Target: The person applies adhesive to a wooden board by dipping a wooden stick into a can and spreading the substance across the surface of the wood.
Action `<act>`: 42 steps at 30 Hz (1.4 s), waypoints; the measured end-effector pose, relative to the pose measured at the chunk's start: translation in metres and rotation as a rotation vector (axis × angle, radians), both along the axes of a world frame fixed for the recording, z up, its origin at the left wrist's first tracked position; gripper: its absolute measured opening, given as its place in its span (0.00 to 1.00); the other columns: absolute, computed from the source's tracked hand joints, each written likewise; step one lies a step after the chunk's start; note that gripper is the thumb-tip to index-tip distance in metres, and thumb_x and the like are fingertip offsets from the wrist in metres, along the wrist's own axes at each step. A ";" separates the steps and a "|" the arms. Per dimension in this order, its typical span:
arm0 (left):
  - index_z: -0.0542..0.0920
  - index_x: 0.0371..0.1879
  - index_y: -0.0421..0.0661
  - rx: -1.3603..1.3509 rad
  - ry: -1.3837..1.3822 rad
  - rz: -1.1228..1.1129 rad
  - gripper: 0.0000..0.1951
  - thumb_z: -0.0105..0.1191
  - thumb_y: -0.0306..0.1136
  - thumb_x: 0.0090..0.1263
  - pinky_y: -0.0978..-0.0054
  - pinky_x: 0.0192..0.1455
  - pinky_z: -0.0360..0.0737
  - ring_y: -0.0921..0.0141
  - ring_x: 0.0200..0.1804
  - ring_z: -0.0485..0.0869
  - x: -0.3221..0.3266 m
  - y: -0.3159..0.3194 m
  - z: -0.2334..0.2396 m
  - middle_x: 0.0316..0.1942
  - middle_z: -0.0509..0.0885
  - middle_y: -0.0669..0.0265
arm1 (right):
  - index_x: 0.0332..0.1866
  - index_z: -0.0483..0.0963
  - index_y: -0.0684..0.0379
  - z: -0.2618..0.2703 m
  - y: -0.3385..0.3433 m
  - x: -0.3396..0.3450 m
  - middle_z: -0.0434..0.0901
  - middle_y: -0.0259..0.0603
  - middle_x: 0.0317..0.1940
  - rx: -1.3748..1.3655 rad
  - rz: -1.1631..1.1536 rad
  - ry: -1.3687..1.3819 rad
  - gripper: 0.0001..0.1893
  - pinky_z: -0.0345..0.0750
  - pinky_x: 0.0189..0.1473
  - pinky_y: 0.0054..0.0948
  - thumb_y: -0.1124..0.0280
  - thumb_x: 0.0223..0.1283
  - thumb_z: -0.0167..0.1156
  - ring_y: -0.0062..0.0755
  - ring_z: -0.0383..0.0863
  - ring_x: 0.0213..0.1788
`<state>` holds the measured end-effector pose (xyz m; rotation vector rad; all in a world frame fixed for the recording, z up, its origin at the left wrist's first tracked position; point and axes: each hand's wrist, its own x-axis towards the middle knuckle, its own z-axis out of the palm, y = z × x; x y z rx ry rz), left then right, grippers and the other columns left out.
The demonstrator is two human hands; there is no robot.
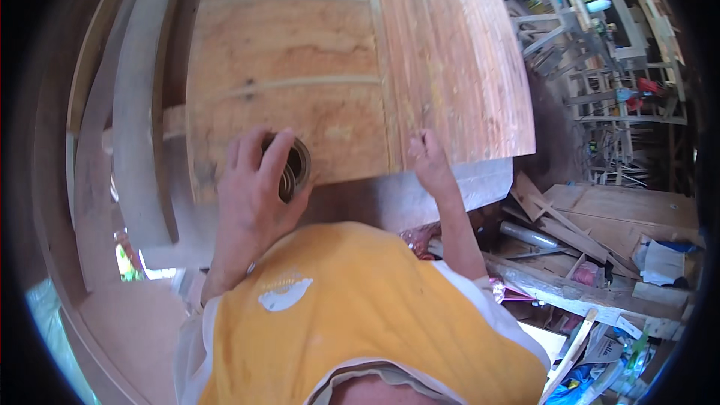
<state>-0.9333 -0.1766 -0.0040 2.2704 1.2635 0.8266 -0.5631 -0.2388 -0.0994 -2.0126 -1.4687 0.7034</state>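
My left hand (253, 191) grips an open round can (301, 163) by its rim, near the lower left part of a wooden panel (292, 39). The can's inside looks dark, and its contents cannot be made out. My right hand (430, 163) has its fingers curled together over the reddish, grained boards (450, 79) on the panel's right side. No object shows between those fingers. A pale seam (382, 95) runs between the two wood surfaces. Streaks and dark spots mark the left surface.
Long timber boards (135, 95) stand along the left. A pale board edge (478, 183) sits beneath the panel on the right. Scrap wood (562, 230) and a plywood sheet (624, 208) lie at lower right, with cluttered wooden racks (619, 90) beyond.
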 end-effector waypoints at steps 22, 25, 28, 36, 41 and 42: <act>0.80 0.69 0.39 -0.020 -0.354 0.446 0.41 0.79 0.26 0.50 0.64 0.64 0.84 0.60 0.60 0.87 -0.069 -0.092 -0.022 0.63 0.84 0.53 | 0.52 0.73 0.65 0.012 -0.047 -0.024 0.84 0.54 0.35 0.219 0.111 -0.103 0.10 0.83 0.41 0.45 0.68 0.81 0.62 0.50 0.87 0.36; 0.80 0.69 0.39 -0.028 -0.319 0.311 0.40 0.77 0.25 0.50 0.63 0.64 0.85 0.59 0.61 0.88 -0.062 -0.106 -0.020 0.63 0.83 0.51 | 0.52 0.72 0.65 0.014 -0.067 -0.020 0.84 0.57 0.36 0.180 0.053 -0.133 0.10 0.83 0.42 0.47 0.68 0.81 0.61 0.55 0.88 0.38; 0.80 0.70 0.40 -0.147 -0.228 0.190 0.39 0.75 0.25 0.51 0.62 0.67 0.83 0.57 0.65 0.86 -0.052 -0.120 -0.036 0.66 0.82 0.51 | 0.53 0.72 0.64 0.009 -0.078 -0.024 0.84 0.59 0.37 0.163 0.068 -0.144 0.11 0.83 0.43 0.51 0.66 0.80 0.61 0.61 0.88 0.40; 0.80 0.71 0.44 -0.132 -0.172 0.228 0.39 0.76 0.25 0.54 0.59 0.67 0.84 0.51 0.65 0.85 -0.038 -0.133 -0.096 0.67 0.80 0.49 | 0.55 0.67 0.64 -0.010 -0.082 -0.043 0.84 0.63 0.40 0.070 0.152 -0.347 0.15 0.83 0.45 0.59 0.63 0.80 0.58 0.69 0.87 0.45; 0.79 0.72 0.47 -0.090 -0.132 0.264 0.42 0.76 0.24 0.51 0.56 0.67 0.84 0.49 0.65 0.84 -0.033 -0.140 -0.108 0.66 0.80 0.50 | 0.53 0.65 0.65 0.012 -0.067 -0.049 0.84 0.66 0.40 -0.096 0.180 -0.465 0.17 0.85 0.44 0.60 0.61 0.80 0.58 0.71 0.88 0.41; 0.79 0.72 0.47 -0.090 -0.136 0.268 0.42 0.76 0.24 0.51 0.56 0.67 0.84 0.49 0.65 0.84 -0.033 -0.141 -0.111 0.66 0.80 0.50 | 0.53 0.65 0.65 0.013 -0.070 -0.049 0.84 0.66 0.40 -0.096 0.183 -0.469 0.17 0.85 0.44 0.60 0.61 0.80 0.58 0.71 0.88 0.41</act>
